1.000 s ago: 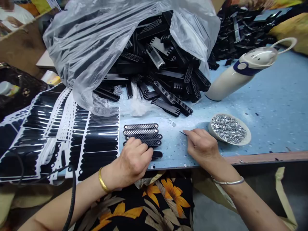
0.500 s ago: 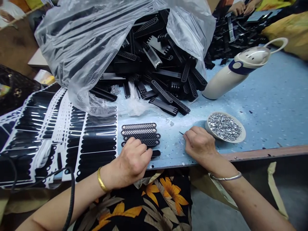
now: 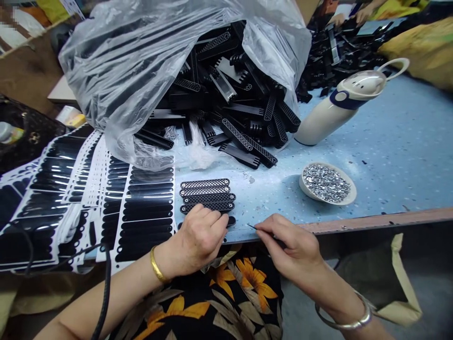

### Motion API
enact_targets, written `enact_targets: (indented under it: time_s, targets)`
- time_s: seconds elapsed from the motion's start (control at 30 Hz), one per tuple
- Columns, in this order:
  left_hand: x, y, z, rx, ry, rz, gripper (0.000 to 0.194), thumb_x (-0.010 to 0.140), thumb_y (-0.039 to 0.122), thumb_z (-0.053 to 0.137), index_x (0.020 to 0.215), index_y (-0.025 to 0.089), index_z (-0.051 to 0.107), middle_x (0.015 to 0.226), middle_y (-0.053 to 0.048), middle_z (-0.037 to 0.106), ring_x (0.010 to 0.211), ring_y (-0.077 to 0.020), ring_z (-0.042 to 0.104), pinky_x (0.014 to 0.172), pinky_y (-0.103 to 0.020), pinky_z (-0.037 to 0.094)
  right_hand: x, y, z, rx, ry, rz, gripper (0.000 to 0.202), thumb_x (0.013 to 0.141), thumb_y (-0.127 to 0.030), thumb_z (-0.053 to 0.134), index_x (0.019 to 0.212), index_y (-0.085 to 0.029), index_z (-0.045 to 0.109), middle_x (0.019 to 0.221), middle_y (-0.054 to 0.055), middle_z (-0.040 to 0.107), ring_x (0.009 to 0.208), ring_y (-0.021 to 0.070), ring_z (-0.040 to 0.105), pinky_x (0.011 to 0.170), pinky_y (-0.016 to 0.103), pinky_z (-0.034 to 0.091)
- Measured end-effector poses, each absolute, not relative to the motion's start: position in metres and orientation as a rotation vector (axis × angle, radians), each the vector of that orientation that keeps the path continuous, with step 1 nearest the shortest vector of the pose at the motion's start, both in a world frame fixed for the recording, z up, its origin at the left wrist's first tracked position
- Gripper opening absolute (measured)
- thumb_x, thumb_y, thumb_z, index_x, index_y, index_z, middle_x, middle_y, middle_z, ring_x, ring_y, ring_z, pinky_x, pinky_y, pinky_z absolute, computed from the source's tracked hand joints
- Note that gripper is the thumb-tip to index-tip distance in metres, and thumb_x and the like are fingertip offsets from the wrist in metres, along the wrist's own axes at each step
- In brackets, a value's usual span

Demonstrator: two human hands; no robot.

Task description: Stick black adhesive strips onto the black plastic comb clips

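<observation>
My left hand [image 3: 202, 236] is curled in a loose fist at the table's front edge. Beneath its fingers lies a black strip-shaped piece [image 3: 231, 221], whose rounded ends stick out on both sides; the fingertips are hidden. Just beyond, several black cross-hatched handle pieces [image 3: 208, 198] lie side by side, with small metal dots at their ends. To the right, my right hand [image 3: 292, 243] pinches a thin dark pointed tool [image 3: 252, 226] between thumb and forefinger. Its tip points left toward the black strip, without touching it. Most of the tool is hidden in the palm.
A bowl [image 3: 304, 186] of small shiny metal parts stands right of centre. Behind it leans a cream bottle [image 3: 322, 120]. A clear plastic bag [image 3: 127, 71] spills black parts [image 3: 244, 137]. Black sticker sheets [image 3: 145, 212] cover the left side. Another person's hands [image 3: 354, 16] are at the far right.
My right hand has moved left and toward me, away from the bowl, bringing the tool's tip close to the black strip. My left hand has stayed nearly in place.
</observation>
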State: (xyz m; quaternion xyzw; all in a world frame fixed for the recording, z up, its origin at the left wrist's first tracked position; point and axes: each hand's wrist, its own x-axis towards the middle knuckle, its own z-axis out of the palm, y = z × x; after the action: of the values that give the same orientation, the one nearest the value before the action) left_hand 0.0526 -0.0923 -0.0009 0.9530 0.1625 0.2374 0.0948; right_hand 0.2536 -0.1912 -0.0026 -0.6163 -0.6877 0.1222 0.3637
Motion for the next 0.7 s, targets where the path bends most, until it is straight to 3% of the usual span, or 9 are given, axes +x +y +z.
enact_targets:
  time_s: [0.2,0.37,0.7]
  targets:
    - [0.057,-0.097,-0.008,2.79,0.5,0.716,0.018,0.095,0.014,0.043,0.099,0.011,0.061,0.078,-0.009,0.065,0.075,-0.0197,0.062,0.064,-0.032,0.044,0.242,-0.193,-0.001,-1.553,-1.808,0.399,0.022,0.093,-0.012,0.044,0.083,-0.019,0.062,0.065,0.0,0.056,0.057,0.0113,0.053,0.054,0.024,0.042]
    - [0.058,-0.098,-0.014,2.786,0.53,0.758,0.017,0.095,0.012,0.043,0.097,0.011,0.06,0.077,-0.008,0.065,0.07,-0.0188,0.061,0.061,-0.033,0.041,0.237,-0.188,-0.005,-1.561,-1.802,0.303,0.022,0.091,-0.01,0.047,0.08,-0.018,0.063,0.066,0.001,0.053,0.06,0.0121,0.051,0.055,0.025,0.041]
    - [0.055,-0.096,-0.02,2.71,0.506,0.811,0.025,0.093,0.011,0.046,0.071,0.017,0.054,0.072,-0.006,0.064,0.071,-0.0169,0.061,0.063,-0.031,0.043,0.235,-0.18,-0.006,-1.574,-1.883,0.113,0.027,0.092,-0.007,0.049,0.073,-0.016,0.066,0.065,0.003,0.054,0.06,0.0136,0.05,0.056,0.028,0.039]
